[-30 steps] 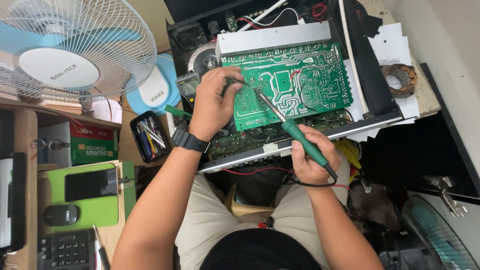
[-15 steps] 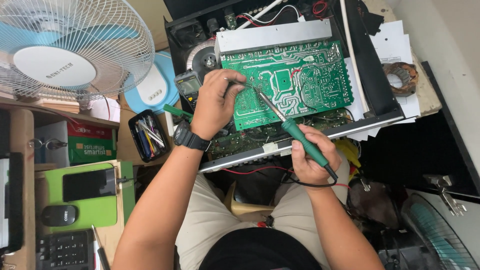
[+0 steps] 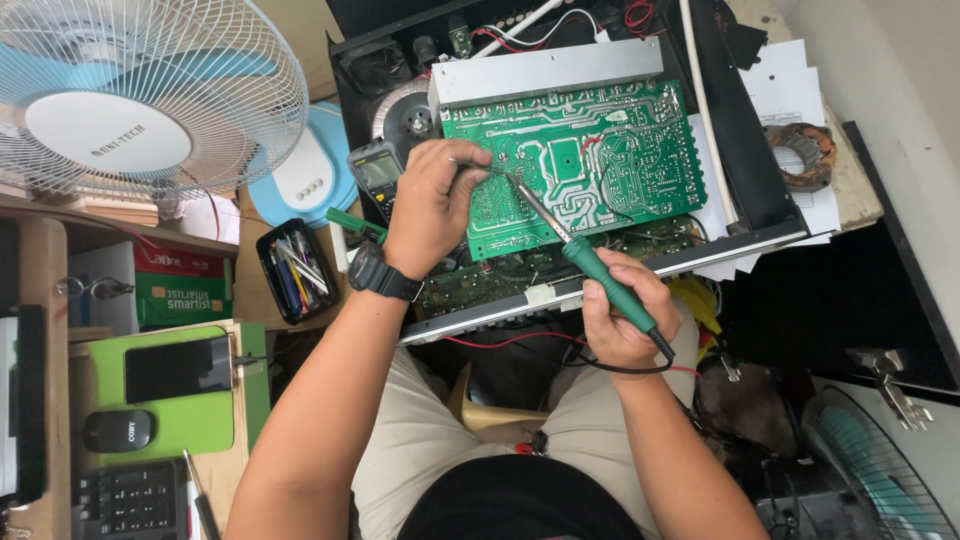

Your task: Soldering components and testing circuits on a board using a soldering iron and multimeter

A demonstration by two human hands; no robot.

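Observation:
A green circuit board lies solder-side up in an open black device chassis. My right hand grips a green-handled soldering iron; its metal tip reaches up-left onto the board's left part. My left hand, with a black wristwatch, rests at the board's left edge and pinches a thin solder wire that points toward the iron's tip. The iron's black cord loops below my right hand.
A white and blue desk fan stands at the upper left. A black pen tray, a small meter, a phone on a green pad, a mouse and a keyboard lie left. Papers sit at right.
Both hands have kept their places on the board; the iron's tip and the wire have shifted only slightly.

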